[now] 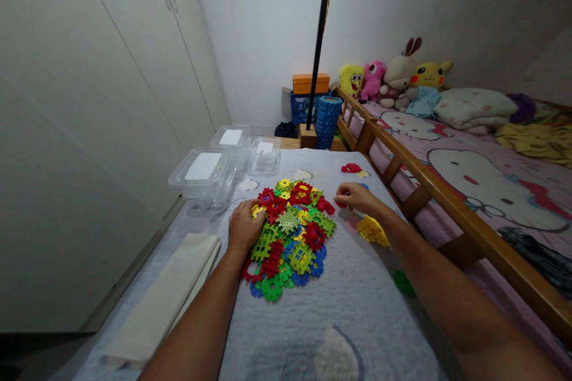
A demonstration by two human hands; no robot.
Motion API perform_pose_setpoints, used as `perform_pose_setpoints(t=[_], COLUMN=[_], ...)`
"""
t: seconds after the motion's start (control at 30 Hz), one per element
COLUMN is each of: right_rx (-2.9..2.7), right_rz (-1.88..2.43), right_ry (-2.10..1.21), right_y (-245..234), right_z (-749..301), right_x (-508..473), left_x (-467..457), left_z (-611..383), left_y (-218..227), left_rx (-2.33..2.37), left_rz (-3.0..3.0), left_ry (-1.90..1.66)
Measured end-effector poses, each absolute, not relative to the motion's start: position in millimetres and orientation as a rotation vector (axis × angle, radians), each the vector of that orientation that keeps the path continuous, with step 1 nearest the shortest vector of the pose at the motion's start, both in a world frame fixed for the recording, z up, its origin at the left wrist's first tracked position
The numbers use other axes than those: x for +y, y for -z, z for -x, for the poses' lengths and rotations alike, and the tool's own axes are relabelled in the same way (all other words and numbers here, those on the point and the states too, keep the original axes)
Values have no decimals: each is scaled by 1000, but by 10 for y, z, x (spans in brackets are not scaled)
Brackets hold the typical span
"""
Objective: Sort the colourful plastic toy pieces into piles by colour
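White wardrobe (89,149): the largest thing before me, standing well to the left of the pile (289,223) of plastic pieces by which I place everything else.
Pink bed (487,161): well to the right of the pile, behind its wooden rail (429,177).
Cloth-covered table (366,303): beneath the pile, bearing it around the middle.
Clear containers (203,175): left of the pile and towards its far end, lidded, apart from it.
Folded off-white cloth (156,303): left of the pile, reaching nearer to me, its long axis pointing away from me.
Pile: red, yellow, green and blue openwork shapes heaped flat and tilted; its longest stretch seems to run away from me, with my two hands on opposite sides.
Left hand (245,225): touching the pile's left edge, so the nearer of my two; fingers curled over it beside a yellow piece (258,211), though I cannot tell whether they grip anything.
Right hand (355,195): just beside the pile's right edge, apart from it; thumb and fingertips drawn together, pinching a red piece (340,204).
Yellow stack (373,231): right of the pile, nearer to me than my right fingertips.
Red cluster (351,168): right of the pile's far end, beyond my right hand.
Red piece: between pile and red cluster, its long axis too hidden to read.
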State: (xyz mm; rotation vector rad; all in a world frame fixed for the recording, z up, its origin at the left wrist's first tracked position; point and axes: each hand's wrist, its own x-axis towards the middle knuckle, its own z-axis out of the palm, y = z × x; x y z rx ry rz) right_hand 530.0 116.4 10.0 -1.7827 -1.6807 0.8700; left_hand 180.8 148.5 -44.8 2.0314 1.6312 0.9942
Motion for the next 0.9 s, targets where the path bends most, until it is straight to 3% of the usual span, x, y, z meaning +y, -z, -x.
perform_pose_setpoints(t=[0.2,0.37,0.9], right_rx=[-1202,-1136,-1153], right_rz=[1885,2096,2104], right_ry=[-597,-349,-261], right_y=[-31,96,299], right_z=[-5792,-6037,-6085], right_x=[1612,1887,1986], left_x=[1486,1487,1466], left_z=[-1804,-1807,-1808], left_y=[456,452,433], left_rx=[1632,1635,1632], left_rz=[-2032,-2028,-2038], left_ry=[-997,-993,-1001])
